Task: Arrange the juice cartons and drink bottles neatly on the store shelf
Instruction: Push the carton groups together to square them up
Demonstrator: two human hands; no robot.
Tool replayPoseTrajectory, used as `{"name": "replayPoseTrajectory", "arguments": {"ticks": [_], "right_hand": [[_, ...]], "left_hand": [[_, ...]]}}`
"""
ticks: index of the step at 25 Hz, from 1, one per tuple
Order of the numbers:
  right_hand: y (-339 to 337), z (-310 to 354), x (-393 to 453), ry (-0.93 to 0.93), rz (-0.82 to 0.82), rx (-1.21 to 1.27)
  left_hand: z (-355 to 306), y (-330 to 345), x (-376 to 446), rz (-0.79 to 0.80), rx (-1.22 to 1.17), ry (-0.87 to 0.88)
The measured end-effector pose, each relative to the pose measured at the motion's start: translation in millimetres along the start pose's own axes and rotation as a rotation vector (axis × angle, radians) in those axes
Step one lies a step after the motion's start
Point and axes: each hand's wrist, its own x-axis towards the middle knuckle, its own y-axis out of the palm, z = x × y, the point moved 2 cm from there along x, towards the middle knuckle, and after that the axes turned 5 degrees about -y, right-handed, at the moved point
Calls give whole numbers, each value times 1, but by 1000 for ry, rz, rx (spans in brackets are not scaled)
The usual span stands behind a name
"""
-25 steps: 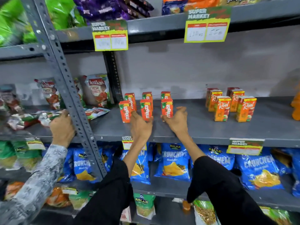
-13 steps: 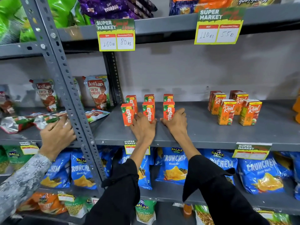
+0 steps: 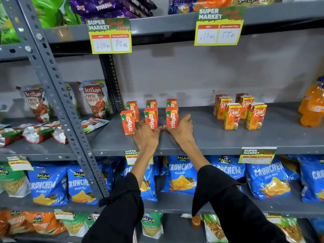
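Six red Maaza cartons (image 3: 150, 118) stand on the big grey shelf (image 3: 219, 139), near its left end, in two rows of three. Going from big to small: the shelf comes first, then the orange drink bottles (image 3: 311, 109) at its far right end. Next are the orange Real cartons (image 3: 242, 111), right of the middle and well apart from the red ones. Ketchup pouches (image 3: 94, 99) sit past the post on the left.

Both hands rest low on the shelf by its front edge. The left hand (image 3: 147, 137) has its grip spread, with fingers touching the front middle red carton. The right hand (image 3: 182, 130) also has its grip spread, and it leans on the side of the front right red carton (image 3: 172, 117). Neither hand pinches anything.

It looks like the step is lining up the front row of red cartons. The front left one (image 3: 127, 124) sits a bit lower and farther out, so the next move may be a soft push to make the row straight. Push slowly, or a carton could tip.
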Motion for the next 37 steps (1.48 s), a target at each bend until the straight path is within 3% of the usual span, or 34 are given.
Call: {"name": "replayPoseTrajectory", "arguments": {"ticks": [4, 7, 11, 16, 20, 23, 26, 37], "right_hand": [[-38, -16, -16, -162, -12, 90], [-86, -40, -18, -256, -120, 131], [-169, -99, 1, -250, -216, 142], [-245, -158, 32, -184, -305, 66], [-250, -176, 54, -93, -152, -183], [-241, -179, 63, 30, -52, -149], [-237, -185, 69, 39, -6, -185], [-236, -187, 66, 62, -19, -190]], "left_hand": [[-16, -10, -36, -137, -10, 33], [-57, -3, -79, -259, -39, 106], [-141, 43, -139, -150, -242, 208], [-221, 99, -173, 67, -399, 91], [-237, 123, -166, 94, -239, 21], [-239, 130, -160, 87, -115, 0], [-237, 135, -156, 82, -56, 36], [-234, 139, -156, 91, -27, 68]]}}
